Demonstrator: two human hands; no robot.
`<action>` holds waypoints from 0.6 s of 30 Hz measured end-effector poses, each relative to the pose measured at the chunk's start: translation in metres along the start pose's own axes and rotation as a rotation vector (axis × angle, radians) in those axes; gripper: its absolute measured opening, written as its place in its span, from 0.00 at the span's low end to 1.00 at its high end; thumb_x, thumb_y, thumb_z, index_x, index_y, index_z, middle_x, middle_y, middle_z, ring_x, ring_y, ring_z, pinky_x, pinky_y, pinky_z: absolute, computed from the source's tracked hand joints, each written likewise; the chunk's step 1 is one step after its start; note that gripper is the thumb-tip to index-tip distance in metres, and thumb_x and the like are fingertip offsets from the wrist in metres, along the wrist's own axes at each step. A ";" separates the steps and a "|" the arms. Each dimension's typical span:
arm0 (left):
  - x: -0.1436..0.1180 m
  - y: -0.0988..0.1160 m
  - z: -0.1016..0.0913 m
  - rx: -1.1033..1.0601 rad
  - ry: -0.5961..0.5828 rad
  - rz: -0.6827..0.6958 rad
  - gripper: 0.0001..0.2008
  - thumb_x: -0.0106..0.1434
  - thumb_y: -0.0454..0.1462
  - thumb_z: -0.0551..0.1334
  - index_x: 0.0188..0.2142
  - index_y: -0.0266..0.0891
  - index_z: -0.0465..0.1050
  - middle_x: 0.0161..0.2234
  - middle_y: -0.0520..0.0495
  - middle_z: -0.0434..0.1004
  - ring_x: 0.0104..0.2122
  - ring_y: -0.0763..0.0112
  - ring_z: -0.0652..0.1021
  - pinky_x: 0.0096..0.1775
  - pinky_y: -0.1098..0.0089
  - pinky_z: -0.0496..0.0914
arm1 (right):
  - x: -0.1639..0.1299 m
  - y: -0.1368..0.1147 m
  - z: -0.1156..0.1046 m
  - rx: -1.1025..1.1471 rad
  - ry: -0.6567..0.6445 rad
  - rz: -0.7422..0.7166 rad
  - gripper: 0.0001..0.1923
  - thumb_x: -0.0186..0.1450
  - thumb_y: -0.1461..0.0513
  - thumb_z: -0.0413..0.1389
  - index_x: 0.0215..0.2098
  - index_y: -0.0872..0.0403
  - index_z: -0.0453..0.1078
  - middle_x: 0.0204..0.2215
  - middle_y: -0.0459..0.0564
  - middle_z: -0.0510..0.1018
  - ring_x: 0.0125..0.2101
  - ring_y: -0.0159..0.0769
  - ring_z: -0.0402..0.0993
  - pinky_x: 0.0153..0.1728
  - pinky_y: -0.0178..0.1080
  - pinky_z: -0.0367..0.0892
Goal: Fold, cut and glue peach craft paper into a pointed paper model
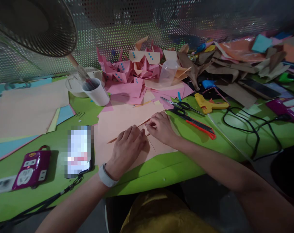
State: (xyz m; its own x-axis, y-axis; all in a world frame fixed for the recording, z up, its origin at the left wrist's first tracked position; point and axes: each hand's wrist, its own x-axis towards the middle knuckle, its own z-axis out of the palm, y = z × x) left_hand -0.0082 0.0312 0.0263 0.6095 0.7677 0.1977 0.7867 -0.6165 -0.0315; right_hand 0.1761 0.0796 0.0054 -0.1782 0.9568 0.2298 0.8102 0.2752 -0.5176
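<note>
A peach sheet of paper (117, 121) lies on the green table (161, 165) in front of me. My left hand (126, 147) presses flat on its near part, fingers together, beside a raised fold that runs from lower left to upper right. My right hand (161, 127) pinches that folded edge at its far end. A pale band sits on my left wrist.
A phone (79, 152) on a lanyard and a purple power strip (31, 168) lie to the left. Scissors (179, 105), a red utility knife (197, 124), a yellow glue gun (208, 103) and black cables lie to the right. Folded pink paper pieces, a white cup (97, 92) and a fan stand behind.
</note>
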 end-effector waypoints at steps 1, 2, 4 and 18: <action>0.000 0.000 -0.001 0.010 -0.004 -0.001 0.19 0.70 0.36 0.52 0.59 0.37 0.65 0.58 0.34 0.70 0.57 0.52 0.71 0.49 0.53 0.72 | 0.000 0.000 0.000 -0.002 0.003 0.003 0.08 0.62 0.61 0.58 0.25 0.53 0.70 0.35 0.49 0.76 0.42 0.43 0.65 0.44 0.44 0.55; 0.000 0.001 -0.001 0.020 -0.007 0.000 0.19 0.70 0.36 0.52 0.59 0.36 0.65 0.58 0.34 0.70 0.56 0.51 0.71 0.48 0.53 0.72 | 0.000 -0.001 0.000 -0.005 0.007 0.006 0.08 0.62 0.62 0.58 0.25 0.53 0.69 0.35 0.49 0.76 0.42 0.43 0.65 0.44 0.44 0.55; 0.000 0.001 -0.002 0.033 -0.007 0.000 0.18 0.70 0.36 0.53 0.58 0.36 0.66 0.58 0.34 0.69 0.56 0.51 0.72 0.47 0.54 0.73 | -0.001 -0.001 -0.001 -0.007 0.006 0.011 0.07 0.63 0.62 0.58 0.26 0.53 0.69 0.35 0.49 0.75 0.42 0.43 0.65 0.44 0.43 0.55; 0.000 0.001 0.001 0.048 -0.001 0.008 0.20 0.70 0.36 0.52 0.59 0.36 0.66 0.59 0.35 0.70 0.55 0.49 0.73 0.45 0.54 0.75 | 0.000 0.000 0.002 -0.063 0.001 -0.002 0.07 0.64 0.62 0.56 0.28 0.53 0.70 0.36 0.49 0.76 0.43 0.43 0.65 0.44 0.43 0.54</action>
State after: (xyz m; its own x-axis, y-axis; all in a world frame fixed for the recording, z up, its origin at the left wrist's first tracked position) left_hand -0.0073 0.0313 0.0253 0.6163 0.7628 0.1960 0.7853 -0.6139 -0.0803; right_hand 0.1755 0.0795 0.0038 -0.1798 0.9561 0.2314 0.8432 0.2710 -0.4643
